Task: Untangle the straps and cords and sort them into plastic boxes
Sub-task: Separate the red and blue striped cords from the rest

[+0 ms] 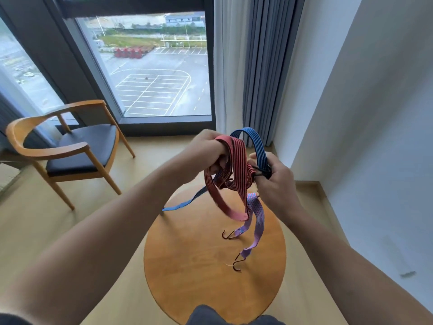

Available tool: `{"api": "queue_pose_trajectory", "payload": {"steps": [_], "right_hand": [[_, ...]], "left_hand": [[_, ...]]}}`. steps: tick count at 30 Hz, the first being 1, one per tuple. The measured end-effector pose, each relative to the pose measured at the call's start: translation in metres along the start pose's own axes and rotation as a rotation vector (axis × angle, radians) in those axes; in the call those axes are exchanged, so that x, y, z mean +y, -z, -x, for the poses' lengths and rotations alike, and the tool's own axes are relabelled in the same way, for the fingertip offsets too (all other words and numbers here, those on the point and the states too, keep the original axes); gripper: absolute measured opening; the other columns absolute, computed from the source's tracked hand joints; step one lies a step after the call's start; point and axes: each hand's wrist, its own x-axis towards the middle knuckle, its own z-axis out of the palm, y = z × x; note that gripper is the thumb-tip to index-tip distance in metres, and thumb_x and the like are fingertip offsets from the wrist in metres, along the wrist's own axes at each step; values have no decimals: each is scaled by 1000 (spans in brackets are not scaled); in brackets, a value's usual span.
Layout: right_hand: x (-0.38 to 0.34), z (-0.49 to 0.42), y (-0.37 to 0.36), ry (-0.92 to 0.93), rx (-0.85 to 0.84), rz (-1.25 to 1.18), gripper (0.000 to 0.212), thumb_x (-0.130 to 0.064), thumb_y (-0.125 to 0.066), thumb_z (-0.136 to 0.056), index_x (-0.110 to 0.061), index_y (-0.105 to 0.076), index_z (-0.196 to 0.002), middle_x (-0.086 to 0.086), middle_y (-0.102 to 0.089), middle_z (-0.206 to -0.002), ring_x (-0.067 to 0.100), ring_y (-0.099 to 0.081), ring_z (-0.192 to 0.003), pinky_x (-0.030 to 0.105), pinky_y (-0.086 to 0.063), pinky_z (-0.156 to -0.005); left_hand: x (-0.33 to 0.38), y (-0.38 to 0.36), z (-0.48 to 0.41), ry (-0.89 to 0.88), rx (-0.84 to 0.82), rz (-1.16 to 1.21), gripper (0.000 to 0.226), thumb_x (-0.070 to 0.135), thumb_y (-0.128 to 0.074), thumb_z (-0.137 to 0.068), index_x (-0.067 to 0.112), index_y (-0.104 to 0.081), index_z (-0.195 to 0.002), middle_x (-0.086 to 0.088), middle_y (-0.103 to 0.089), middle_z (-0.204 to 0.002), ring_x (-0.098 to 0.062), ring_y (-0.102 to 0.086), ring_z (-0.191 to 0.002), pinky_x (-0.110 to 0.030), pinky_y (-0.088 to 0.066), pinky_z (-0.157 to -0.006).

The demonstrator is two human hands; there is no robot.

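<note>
A tangle of straps hangs in the air over the round wooden table [199, 273]. The red strap [236, 158] loops through the left hand [208, 151], whose fingers curl round it. The blue strap [259, 146] arches to the right hand [277, 181], which grips its hooked end. A purple strap [257, 219] dangles below. A chair [70, 146] stands left.

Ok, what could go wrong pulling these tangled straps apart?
Pulling the red striped elastic strap with the left hand may tighten the tangle. The dark metal hooks on the lilac striped strap dangle over the round wooden table and could scratch it. The blue striped strap held by the right hand could snap back.
</note>
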Motion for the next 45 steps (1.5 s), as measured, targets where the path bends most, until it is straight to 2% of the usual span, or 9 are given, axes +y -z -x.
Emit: {"api": "queue_pose_trajectory", "payload": {"steps": [6, 9, 13, 19, 23, 28, 34, 41, 45], "right_hand": [[-25, -14, 3, 42, -8, -14, 5, -17, -64, -93, -21, -62, -90, 8, -61, -70, 34, -57, -65, 55, -50, -62], [-29, -21, 3, 41, -62, -10, 14, -13, -65, -90, -27, -61, -89, -3, -64, -72, 25, -60, -68, 53, -52, -66], [-15, -23, -1, -81, -186, -36, 12, -32, -66, -88, -31, -64, -100, -2, -67, -77, 25, -63, -72, 53, -55, -73], [10, -12, -22, -168, -329, 48, 27, -36, -78, -85, -31, -65, -108, -13, -67, -72, 3, -61, -66, 32, -54, -69], [21, -4, -36, -169, -427, 96, 18, -33, -78, -85, -28, -72, -102, 0, -72, -77, 20, -64, -69, 40, -53, -70], [43, 9, -59, -323, -527, 44, 7, -22, -73, -91, -21, -73, -97, 14, -72, -81, 20, -64, -69, 50, -56, -77], [74, 24, -71, -477, -660, 206, 43, -34, -53, -103, 3, -70, -88, 25, -69, -84, 29, -60, -68, 32, -39, -65], [82, 19, -71, -583, -560, -109, 29, -25, -57, -101, -1, -71, -92, 5, -70, -78, 21, -61, -71, 30, -49, -62], [78, 15, -69, -575, -648, -91, 25, -26, -60, -100, -4, -71, -97, 4, -73, -81, 16, -63, -71, 30, -50, -64]], "left_hand": [[45, 13, 1, -73, -17, 142, 26, 1, -48, -85, -22, -60, -85, -4, -47, -43, -20, -36, -36, -21, -30, -38], [56, 19, 1, -113, -5, 91, 20, 14, -52, -70, -5, -60, -68, -5, -49, -44, -19, -38, -34, -23, -32, -40], [29, 32, 1, -43, 33, -15, 35, 17, -53, -80, 22, -67, -49, -1, -51, -46, -16, -39, -38, -27, -34, -44], [-42, 45, 5, 144, 152, -70, 28, 8, -50, -89, 7, -68, -68, -3, -53, -47, -17, -37, -39, -22, -31, -39], [-77, 47, 15, 233, 157, -51, 26, 12, -52, -88, -8, -68, -84, -5, -55, -51, -16, -39, -41, -23, -33, -39], [-109, 44, 25, 277, 177, 33, 26, 11, -54, -91, 15, -78, -83, 0, -55, -51, -13, -39, -40, -24, -34, -38], [-138, 41, 33, 366, 190, 127, 19, 17, -60, -92, 10, -69, -77, 1, -53, -50, -14, -40, -40, -26, -36, -38], [-144, 46, 31, 404, 279, 267, 17, 15, -61, -93, 14, -62, -76, 1, -48, -51, -13, -35, -39, -23, -32, -40], [-135, 48, 28, 380, 308, 344, 7, 18, -63, -88, 14, -62, -83, 3, -47, -51, -12, -34, -39, -22, -31, -39]]}}
